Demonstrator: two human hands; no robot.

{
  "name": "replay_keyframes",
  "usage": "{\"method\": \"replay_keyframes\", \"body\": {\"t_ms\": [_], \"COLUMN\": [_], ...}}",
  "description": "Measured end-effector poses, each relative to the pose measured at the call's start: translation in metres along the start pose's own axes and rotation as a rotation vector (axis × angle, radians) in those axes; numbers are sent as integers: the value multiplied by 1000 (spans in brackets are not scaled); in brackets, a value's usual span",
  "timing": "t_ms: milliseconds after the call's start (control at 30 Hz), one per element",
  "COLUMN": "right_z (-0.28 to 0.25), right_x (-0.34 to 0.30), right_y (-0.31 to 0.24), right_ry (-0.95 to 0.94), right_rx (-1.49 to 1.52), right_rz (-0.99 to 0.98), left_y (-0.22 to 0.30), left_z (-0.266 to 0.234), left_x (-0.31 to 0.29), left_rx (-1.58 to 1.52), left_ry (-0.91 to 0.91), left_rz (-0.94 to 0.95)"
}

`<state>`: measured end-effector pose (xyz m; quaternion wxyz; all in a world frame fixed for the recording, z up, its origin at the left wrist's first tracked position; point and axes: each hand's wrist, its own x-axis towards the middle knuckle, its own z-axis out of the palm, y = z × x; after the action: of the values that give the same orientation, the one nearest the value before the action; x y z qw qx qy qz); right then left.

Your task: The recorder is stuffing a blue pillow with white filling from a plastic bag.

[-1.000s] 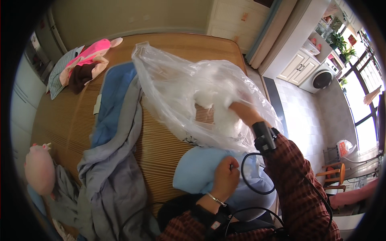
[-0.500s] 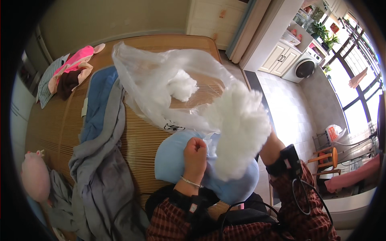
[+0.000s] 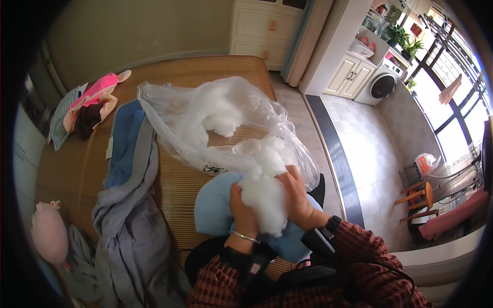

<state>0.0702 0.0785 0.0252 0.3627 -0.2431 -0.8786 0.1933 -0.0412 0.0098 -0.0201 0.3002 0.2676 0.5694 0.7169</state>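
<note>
A clump of white fluffy stuffing [image 3: 264, 200] is bunched between my hands, over a light blue cushion [image 3: 213, 208] on my lap. My right hand [image 3: 299, 197] grips the clump from its right side, fingers partly sunk in it. On the other side my left hand [image 3: 243, 211] is closed at the cushion, thumb up against the stuffing; its fingertips are hidden. Just beyond, a clear plastic bag [image 3: 179, 138] lies spread open with more stuffing [image 3: 223, 120] in it. Some of the fluff reaches from the bag's near edge down to my hands.
Left of the bag lies a grey and blue garment [image 3: 126, 215] on the slatted mat [image 3: 174, 205]. Pink and brown cloths [image 3: 97, 102] and a striped cloth [image 3: 61, 123] sit far left, a pink plush toy [image 3: 49, 233] near left. A wooden stool [image 3: 423, 197] stands right.
My right hand has come down and left with the stuffing, from above the cushion's right side to beside my left hand. The plastic bag has sagged lower and shifted shape.
</note>
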Motion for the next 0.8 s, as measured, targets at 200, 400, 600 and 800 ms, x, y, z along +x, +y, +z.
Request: {"method": "replay_keyframes", "body": {"t_ms": [200, 400, 600, 800], "right_z": [-26, 11, -25, 3], "right_x": [-20, -38, -9, -15], "right_y": [-10, 10, 19, 11], "right_ry": [-336, -34, -71, -521], "right_rx": [73, -105, 962, 139], "right_rz": [48, -46, 859, 385], "left_y": [-21, -28, -13, 1], "left_z": [0, 3, -8, 1], "left_x": [7, 11, 10, -1], "left_rx": [-299, 150, -56, -91], "left_ry": [6, -51, -16, -5], "left_rz": [-136, 357, -127, -66]}}
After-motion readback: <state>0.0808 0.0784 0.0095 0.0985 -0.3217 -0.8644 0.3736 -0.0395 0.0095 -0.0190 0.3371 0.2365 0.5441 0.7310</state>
